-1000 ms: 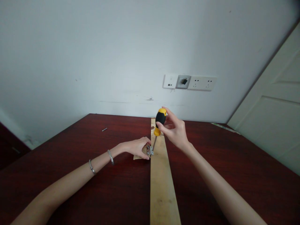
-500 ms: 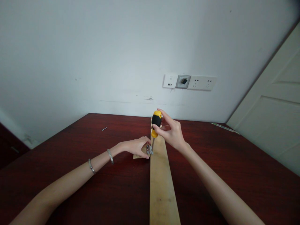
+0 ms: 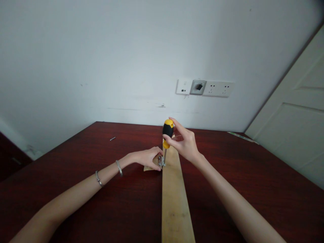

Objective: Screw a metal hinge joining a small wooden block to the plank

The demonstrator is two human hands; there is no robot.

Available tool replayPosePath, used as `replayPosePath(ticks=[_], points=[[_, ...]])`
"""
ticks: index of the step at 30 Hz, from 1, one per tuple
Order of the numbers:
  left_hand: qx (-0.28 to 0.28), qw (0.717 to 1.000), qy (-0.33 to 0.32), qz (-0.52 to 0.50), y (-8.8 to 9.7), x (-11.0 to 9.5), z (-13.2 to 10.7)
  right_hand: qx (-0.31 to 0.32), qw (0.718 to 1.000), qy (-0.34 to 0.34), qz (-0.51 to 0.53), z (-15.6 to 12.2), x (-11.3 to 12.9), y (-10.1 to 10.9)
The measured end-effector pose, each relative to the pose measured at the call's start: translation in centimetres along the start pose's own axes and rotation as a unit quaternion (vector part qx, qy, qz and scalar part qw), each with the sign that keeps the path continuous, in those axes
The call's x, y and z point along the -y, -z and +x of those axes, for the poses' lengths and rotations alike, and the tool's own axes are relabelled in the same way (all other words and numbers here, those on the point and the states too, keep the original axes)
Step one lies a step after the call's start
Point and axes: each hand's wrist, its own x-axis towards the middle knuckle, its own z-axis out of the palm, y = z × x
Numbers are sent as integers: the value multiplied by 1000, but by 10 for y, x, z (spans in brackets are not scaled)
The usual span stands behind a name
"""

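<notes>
My right hand (image 3: 186, 143) grips a yellow and black screwdriver (image 3: 168, 130) by its handle, between thumb and fingers. The screwdriver stands nearly upright, its tip down at a small metal hinge (image 3: 162, 161). The hinge lies at the left edge of a long wooden plank (image 3: 175, 199). Curled round the hinge from the left, the thumb and fingers of my left hand (image 3: 150, 158) press on it and on a small flat wooden piece (image 3: 149, 168), which is partly hidden under the hand. Whether a screw sits under the tip is too small to tell.
The plank runs from the near edge of view toward the wall across a dark red table (image 3: 113, 202). A small metal pin or screw (image 3: 112, 138) lies at the left. Wall sockets (image 3: 218, 89) are behind; a thin patterned strip (image 3: 243, 137) lies at the right rear.
The top of the screwdriver handle has shifted slightly left, so it stands a little more upright, with my right hand moving along. My left hand keeps its place.
</notes>
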Motion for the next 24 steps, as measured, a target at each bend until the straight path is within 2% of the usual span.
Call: replayPosePath(ticks=[7,14,19,24], points=[[-3,1000,-10,-2,0,1,1,4,1000,-14,-2,0,-1,-3],[-5,1000,-2,-9,1,0,1,49,998,-20,-16,7,10,7],[-5,1000,-6,-4,0,2,1,105,994,-5,-37,10,19,14],[-7,1000,-4,-1,1,0,1,79,993,-19,-83,13,25,18]])
